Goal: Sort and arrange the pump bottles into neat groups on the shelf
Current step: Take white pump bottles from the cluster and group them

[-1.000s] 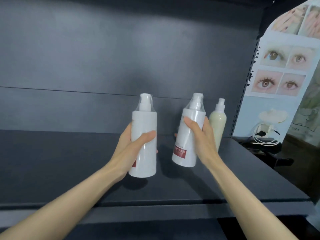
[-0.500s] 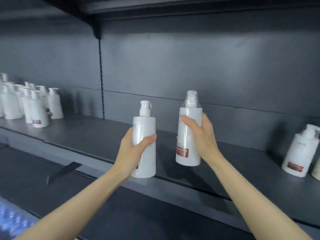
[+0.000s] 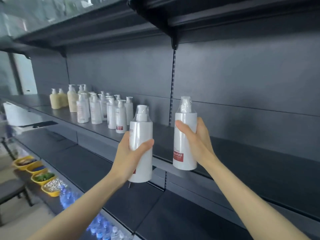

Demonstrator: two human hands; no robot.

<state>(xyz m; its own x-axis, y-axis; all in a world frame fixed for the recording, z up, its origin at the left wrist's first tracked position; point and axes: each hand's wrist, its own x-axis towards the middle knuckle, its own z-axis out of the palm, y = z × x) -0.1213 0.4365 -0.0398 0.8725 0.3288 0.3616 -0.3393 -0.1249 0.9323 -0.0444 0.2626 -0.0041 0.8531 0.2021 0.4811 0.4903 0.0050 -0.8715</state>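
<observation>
The left hand (image 3: 129, 160) grips a tall white plastic pump bottle in clear wrap (image 3: 142, 130) around its middle. Its thumb is in front and its fingers are hidden behind. This hand covers most of the label, so only a tiny red bit shows.

The right hand (image 3: 197, 142) grips a 2nd white wrapped pump bottle with a red label (image 3: 184, 153) near the top. Its fingers are hidden too. The label's words are too small to read.

Both bottles are upright and apart, in front of the dark grey metal shelf (image 3: 251, 153).

Far left on the shelf stands a bunch of white pump bottles (image 3: 110, 113), next to some cream pump bottles (image 3: 59, 100). They overlap, so the back ones are partly hidden.

Low on the left, the yellow bowls (image 3: 37, 170) look blurry.
</observation>
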